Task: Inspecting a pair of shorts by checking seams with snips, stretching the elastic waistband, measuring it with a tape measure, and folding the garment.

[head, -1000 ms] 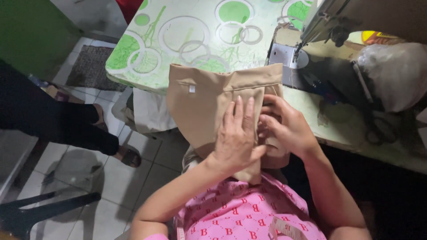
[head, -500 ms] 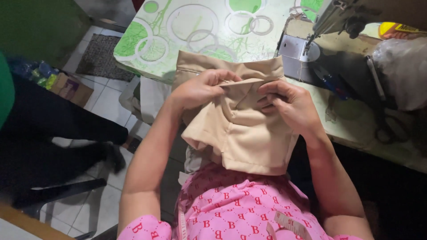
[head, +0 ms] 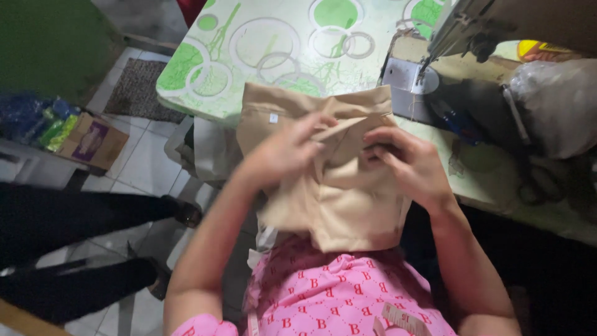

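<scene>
Item: beige garment piece (head: 348, 199), folded, with a stitched band along its top; it overhangs the near edge of the table (head: 261, 43) and drapes down to the person's lap, so the band rests supported while the rest hangs free.

Left hand (head: 289, 149): closed on a fold of the cloth near the band, fingers pinching it, apparently to keep the layers aligned.

Right hand (head: 413, 165): fingers curled onto the same fold from the other side, gripping the cloth.

Sewing machine (head: 460, 31): at the table's far right corner, just beyond the cloth.

Plastic bag (head: 559, 106): on the right edge.

Cardboard box (head: 93, 142): on the floor, left.
</scene>
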